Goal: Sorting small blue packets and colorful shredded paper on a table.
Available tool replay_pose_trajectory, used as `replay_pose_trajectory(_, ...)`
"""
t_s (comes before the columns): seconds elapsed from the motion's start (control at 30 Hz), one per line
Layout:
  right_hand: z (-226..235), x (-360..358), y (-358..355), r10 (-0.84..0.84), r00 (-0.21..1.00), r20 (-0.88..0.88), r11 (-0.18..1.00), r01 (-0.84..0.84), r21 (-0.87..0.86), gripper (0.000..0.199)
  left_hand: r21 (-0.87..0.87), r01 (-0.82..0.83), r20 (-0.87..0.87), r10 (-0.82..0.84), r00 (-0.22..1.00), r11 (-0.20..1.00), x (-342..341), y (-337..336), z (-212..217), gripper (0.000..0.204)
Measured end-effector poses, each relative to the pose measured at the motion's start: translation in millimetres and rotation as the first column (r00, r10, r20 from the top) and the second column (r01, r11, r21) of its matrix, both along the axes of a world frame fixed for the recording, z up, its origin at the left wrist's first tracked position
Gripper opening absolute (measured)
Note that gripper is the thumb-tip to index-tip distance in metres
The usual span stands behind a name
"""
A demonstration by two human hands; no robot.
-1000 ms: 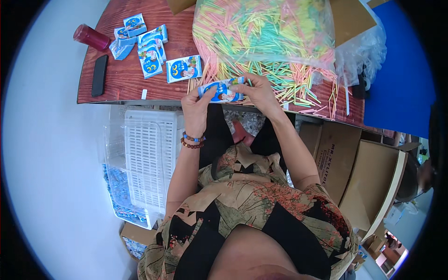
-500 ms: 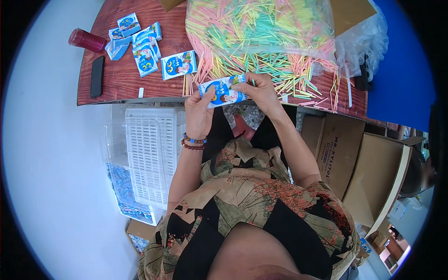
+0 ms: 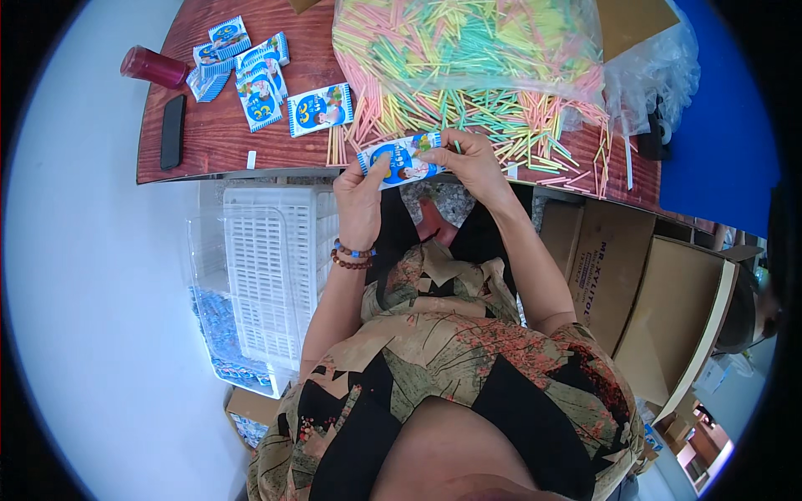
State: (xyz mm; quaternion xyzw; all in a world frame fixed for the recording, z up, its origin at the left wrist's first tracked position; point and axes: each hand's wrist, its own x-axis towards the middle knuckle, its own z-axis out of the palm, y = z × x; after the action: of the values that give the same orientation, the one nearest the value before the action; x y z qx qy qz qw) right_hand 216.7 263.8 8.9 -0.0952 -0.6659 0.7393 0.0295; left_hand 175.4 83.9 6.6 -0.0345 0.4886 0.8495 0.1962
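Between my two hands, at the table's front edge, is a blue and white candy packet [image 3: 404, 162] with striped ends. My left hand [image 3: 360, 199] grips its left part, thumb on the printed face. My right hand [image 3: 474, 171] pinches its right end, and a short green stick [image 3: 457, 147] shows between those fingers. Just beyond, a similar packet [image 3: 321, 109] lies flat on the table. Farther left sits a loose heap of several such packets [image 3: 261, 93]. Pink, yellow and green candy sticks [image 3: 493, 125] spill towards me from a large clear plastic bag [image 3: 468, 50].
On the red-brown wooden table [image 3: 219, 150] are a black phone [image 3: 173, 132] and a dark red cylinder [image 3: 155, 68]. Left below stands a white plastic basket [image 3: 266, 275] beside many blue packets [image 3: 213, 326]. Cardboard boxes [image 3: 614, 267] stand below right. Crumpled clear plastic [image 3: 660, 67] lies at the right.
My left thumb has shifted slightly right along the packet. Both hands still hold it in nearly the same place, and the view has moved a little.
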Motion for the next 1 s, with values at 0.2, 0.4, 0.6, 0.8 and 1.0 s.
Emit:
replay_pose_trajectory(0.2,18,0,-3,0.075,0.985,0.155,0.984,-0.047,-0.174,0.010,-0.204,-0.045,-0.210,0.001,0.978,0.978,9,0,6,0.014)
replay_pose_trajectory(0.4,14,2,-10,0.010,0.992,0.126,0.986,-0.031,0.165,0.012,-0.417,-0.058,-0.161,-0.011,0.987,0.907,8,-10,7,0.017)
replay_pose_trajectory(0.6,17,8,-8,-0.027,0.996,0.086,0.999,0.028,-0.016,0.010,-0.116,0.014,-0.085,-0.024,0.996,0.993,13,-2,1,0.017)
replay_pose_trajectory(0.8,2,10,-7,0.006,0.995,0.095,0.999,-0.002,-0.050,0.011,-0.115,0.019,-0.064,-0.026,0.998,0.993,16,-5,4,0.016)
replay_pose_trajectory(1.0,10,7,-11,0.084,0.993,0.077,0.996,-0.086,0.020,0.014,-0.077,-0.076,-0.040,0.073,0.997,0.994,14,-7,-8,0.015)
